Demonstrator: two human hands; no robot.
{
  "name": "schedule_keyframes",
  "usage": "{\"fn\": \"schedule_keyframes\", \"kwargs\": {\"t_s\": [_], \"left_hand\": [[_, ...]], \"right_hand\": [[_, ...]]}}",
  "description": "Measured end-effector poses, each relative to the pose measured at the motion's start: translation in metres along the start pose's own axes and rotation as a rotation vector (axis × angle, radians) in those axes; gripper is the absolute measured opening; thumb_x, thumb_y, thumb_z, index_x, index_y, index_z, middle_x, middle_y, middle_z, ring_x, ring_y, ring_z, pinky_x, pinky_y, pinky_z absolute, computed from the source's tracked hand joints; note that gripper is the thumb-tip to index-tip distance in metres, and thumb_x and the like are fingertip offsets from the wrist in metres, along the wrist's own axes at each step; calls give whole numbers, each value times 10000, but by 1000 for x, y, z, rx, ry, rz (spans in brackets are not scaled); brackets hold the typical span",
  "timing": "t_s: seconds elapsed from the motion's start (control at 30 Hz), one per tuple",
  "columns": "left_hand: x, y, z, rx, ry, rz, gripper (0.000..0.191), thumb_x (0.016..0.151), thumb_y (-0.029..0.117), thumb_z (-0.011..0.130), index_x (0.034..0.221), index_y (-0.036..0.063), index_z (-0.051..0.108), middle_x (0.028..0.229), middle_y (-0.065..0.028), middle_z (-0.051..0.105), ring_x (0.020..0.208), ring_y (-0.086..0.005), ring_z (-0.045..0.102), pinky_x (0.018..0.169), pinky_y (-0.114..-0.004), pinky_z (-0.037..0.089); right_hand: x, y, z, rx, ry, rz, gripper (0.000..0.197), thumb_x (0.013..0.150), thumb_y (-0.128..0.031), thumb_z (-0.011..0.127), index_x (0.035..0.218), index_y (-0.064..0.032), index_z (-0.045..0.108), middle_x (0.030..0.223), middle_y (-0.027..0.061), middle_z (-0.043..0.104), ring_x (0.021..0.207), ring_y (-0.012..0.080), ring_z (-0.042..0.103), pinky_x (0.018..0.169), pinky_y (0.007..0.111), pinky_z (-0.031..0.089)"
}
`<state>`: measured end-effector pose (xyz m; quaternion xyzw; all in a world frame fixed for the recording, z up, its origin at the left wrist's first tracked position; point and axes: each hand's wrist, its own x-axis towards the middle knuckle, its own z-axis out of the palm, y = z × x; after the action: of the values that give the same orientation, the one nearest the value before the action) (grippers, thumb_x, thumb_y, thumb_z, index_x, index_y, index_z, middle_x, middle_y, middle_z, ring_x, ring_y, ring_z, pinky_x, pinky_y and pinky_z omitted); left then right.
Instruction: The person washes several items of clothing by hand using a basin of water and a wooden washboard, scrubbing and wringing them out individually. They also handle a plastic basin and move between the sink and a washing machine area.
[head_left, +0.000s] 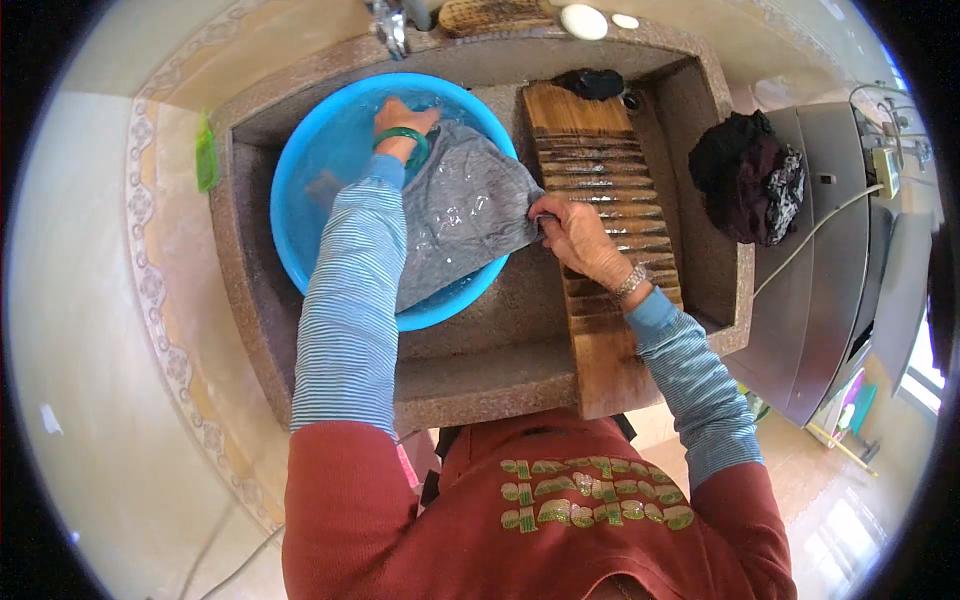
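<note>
A wet grey cloth (471, 206) is spread partly in and partly above a blue plastic basin (280, 196) of water. My right hand (581, 236) pinches the cloth's right end, just past the basin's rim and over the ribs of a wooden washboard (616, 367). Inside the basin, at the cloth's upper left edge, is my left hand (403, 126), with a green bangle at the wrist; its fingertips are partly under water, so its hold cannot be made out. The washboard leans on the front edge of a stone sink (480, 397).
Dark bundled clothes (742, 176) lie on the sink's right rim. A small black cloth (592, 83) touches the washboard's top. Along the back ledge are a faucet (390, 28), a scrubbing brush (495, 15) and a white oval object (584, 22). A grey appliance (806, 300) stands at right.
</note>
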<state>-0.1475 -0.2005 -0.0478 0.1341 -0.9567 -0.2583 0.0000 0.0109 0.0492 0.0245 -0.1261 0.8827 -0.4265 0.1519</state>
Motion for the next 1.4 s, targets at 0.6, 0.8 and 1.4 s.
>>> {"fn": "schedule_keyframes", "kwargs": {"t_s": [0.6,0.8,1.4], "left_hand": [[-21,-17,-74,-1082,-251,-338,243,794,74,566,1031,38,528,954,-127,602,921,-261,562,790,-363,457],[-113,-79,-126,-213,13,-205,597,717,254,690,1171,-14,409,1047,-168,566,950,-269,547,794,-343,448],[-181,-87,-73,-750,-222,-636,594,664,79,635,1182,-88,395,1142,-207,509,1006,-340,524,860,-403,427]], "right_hand": [[5,14,0,89,-76,95,164,829,-47,479,974,-25,552,675,36,547,584,94,564,549,242,472],[6,1,-18,544,-135,346,305,862,-231,557,1125,-105,467,838,33,551,623,82,562,504,200,450],[35,-14,3,-114,-18,109,370,696,-150,583,1009,40,532,911,260,588,886,372,568,776,392,450]]}}
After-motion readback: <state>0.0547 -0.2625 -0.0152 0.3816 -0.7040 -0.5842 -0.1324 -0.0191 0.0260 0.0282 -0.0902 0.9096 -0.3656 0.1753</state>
